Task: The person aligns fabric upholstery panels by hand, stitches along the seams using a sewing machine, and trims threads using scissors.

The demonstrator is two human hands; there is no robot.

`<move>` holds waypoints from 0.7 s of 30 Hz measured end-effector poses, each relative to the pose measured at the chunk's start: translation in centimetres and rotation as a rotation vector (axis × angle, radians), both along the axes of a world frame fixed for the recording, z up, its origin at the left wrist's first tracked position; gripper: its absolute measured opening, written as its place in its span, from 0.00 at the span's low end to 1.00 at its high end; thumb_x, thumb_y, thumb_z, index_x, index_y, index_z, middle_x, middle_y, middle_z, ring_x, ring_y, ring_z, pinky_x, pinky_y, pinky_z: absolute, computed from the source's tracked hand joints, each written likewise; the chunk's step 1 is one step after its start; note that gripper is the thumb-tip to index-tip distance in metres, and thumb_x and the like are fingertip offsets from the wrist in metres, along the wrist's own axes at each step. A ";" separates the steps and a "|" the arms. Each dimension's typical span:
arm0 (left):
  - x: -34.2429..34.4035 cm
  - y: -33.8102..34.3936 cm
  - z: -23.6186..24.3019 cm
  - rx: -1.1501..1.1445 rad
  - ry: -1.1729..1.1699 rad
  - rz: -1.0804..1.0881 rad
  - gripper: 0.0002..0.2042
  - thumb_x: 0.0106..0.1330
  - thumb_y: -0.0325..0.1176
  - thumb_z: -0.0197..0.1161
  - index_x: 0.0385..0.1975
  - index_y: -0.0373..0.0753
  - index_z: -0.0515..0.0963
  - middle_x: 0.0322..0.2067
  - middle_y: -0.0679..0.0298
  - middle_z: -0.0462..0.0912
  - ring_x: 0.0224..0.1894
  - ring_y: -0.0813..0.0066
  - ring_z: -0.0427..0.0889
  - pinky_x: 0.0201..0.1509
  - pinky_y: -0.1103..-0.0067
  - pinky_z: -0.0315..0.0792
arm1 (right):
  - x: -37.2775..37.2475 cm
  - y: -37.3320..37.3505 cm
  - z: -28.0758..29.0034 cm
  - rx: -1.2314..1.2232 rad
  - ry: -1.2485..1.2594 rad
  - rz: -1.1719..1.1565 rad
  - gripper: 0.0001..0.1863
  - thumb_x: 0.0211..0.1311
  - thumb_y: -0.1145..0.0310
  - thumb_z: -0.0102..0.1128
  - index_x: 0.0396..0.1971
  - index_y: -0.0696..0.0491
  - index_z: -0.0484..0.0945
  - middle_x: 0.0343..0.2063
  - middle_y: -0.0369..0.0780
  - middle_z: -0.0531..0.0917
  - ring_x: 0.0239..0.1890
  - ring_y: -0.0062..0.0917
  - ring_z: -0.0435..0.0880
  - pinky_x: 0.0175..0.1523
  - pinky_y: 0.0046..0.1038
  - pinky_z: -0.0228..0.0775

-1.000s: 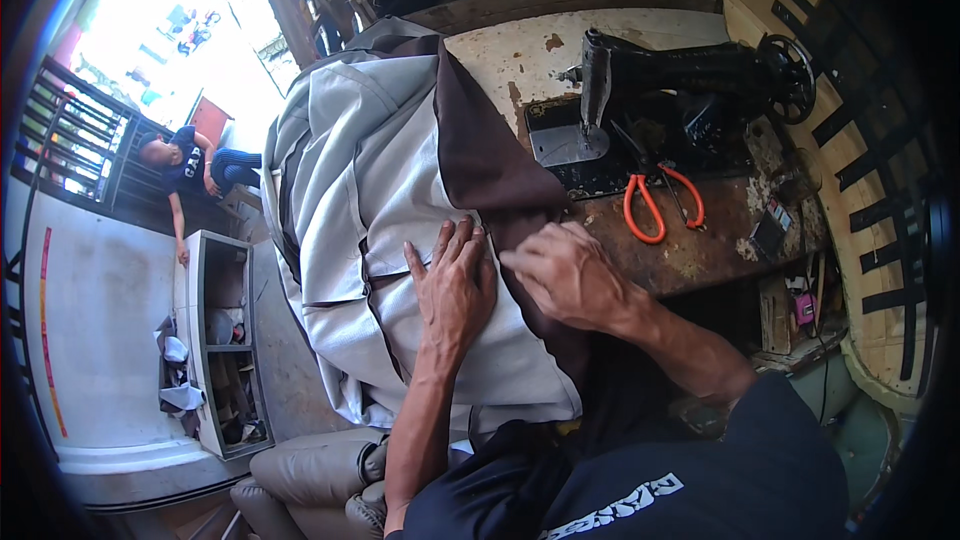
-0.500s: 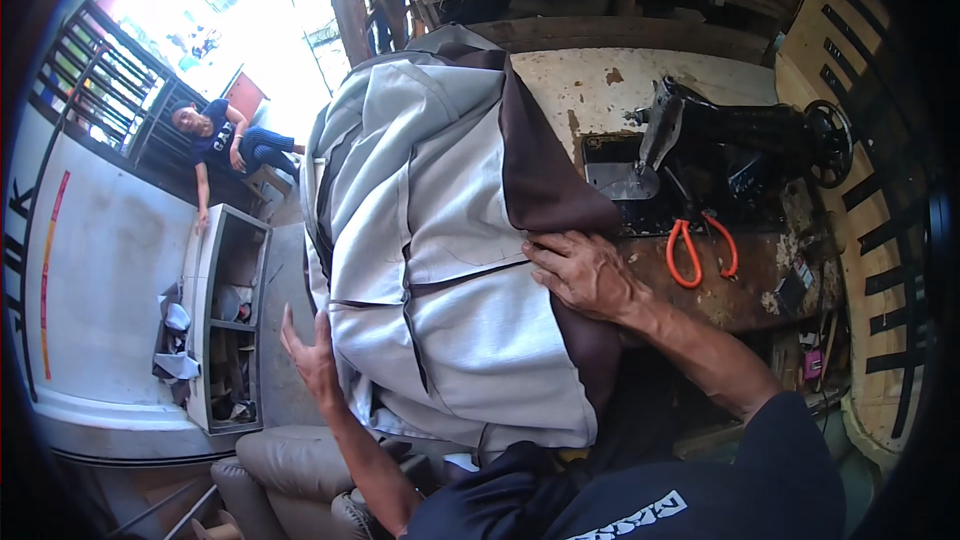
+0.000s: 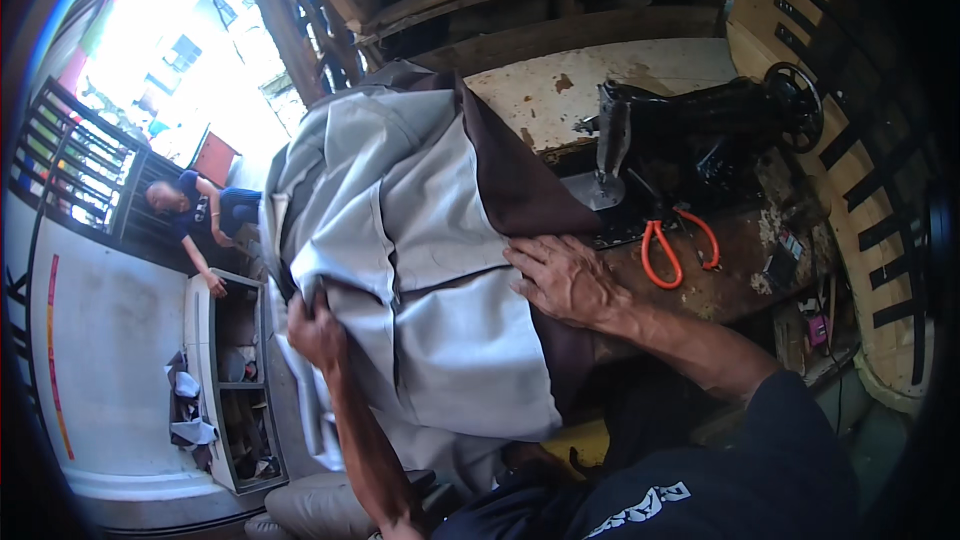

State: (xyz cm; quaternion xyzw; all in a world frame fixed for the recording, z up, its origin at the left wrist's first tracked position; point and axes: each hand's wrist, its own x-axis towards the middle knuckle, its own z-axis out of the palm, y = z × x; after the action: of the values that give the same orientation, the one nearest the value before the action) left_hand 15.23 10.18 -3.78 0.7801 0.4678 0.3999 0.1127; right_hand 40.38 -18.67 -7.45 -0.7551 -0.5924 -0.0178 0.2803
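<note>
A large draped fabric (image 3: 460, 350), pale grey with dark brown on its right side and crossed by seam flaps, lies over the worktable in front of me. At its left edge my left hand (image 3: 315, 330) grips a fold, fingers closed around it. My right hand (image 3: 555, 280) rests with fingers spread on the right part of the fabric, just below a horizontal seam. To the right stands an old black sewing machine (image 3: 680, 125) with a hand wheel; orange-handled scissors (image 3: 663, 260) lie beside it.
A white wooden tabletop (image 3: 560, 70) is behind the machine; a slatted panel (image 3: 900, 310) borders the right. At left, a co-worker (image 3: 190, 210) sits reaching toward a white open cabinet (image 3: 240, 385). A padded cushion (image 3: 315, 505) lies below.
My left hand has moved from the middle to the fabric's left edge and closed on it, lifting a fold. My right hand has settled flatter at the seam.
</note>
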 end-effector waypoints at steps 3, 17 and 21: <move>8.6 -0.2 3.9 0.087 -0.129 -0.132 0.11 0.69 0.32 0.68 0.45 0.31 0.85 0.39 0.45 0.88 0.40 0.48 0.86 0.49 0.65 0.77 | 3.0 0.2 -0.8 0.016 -0.045 -0.056 0.24 0.72 0.56 0.61 0.61 0.54 0.80 0.61 0.44 0.82 0.65 0.38 0.79 0.68 0.43 0.70; 2.5 -15.9 1.4 0.290 0.069 -0.663 0.16 0.67 0.24 0.65 0.54 0.30 0.76 0.50 0.43 0.79 0.50 0.40 0.81 0.55 0.53 0.74 | 7.2 0.7 -2.9 0.012 -0.080 -0.256 0.21 0.76 0.59 0.57 0.61 0.55 0.81 0.65 0.45 0.80 0.71 0.41 0.75 0.75 0.48 0.64; -8.0 -26.0 -4.9 0.172 0.365 -0.798 0.32 0.62 0.51 0.76 0.63 0.44 0.75 0.56 0.57 0.76 0.60 0.56 0.74 0.63 0.58 0.67 | 6.1 2.7 -2.5 0.082 -0.126 -0.197 0.21 0.74 0.59 0.57 0.59 0.55 0.82 0.63 0.44 0.82 0.70 0.39 0.76 0.75 0.47 0.64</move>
State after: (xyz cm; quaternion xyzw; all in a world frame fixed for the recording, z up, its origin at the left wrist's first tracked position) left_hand 7.24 -15.78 -8.66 0.9639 0.1074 0.2182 0.1088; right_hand 46.47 -15.98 -9.97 -0.7949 -0.5307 -0.1168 0.2699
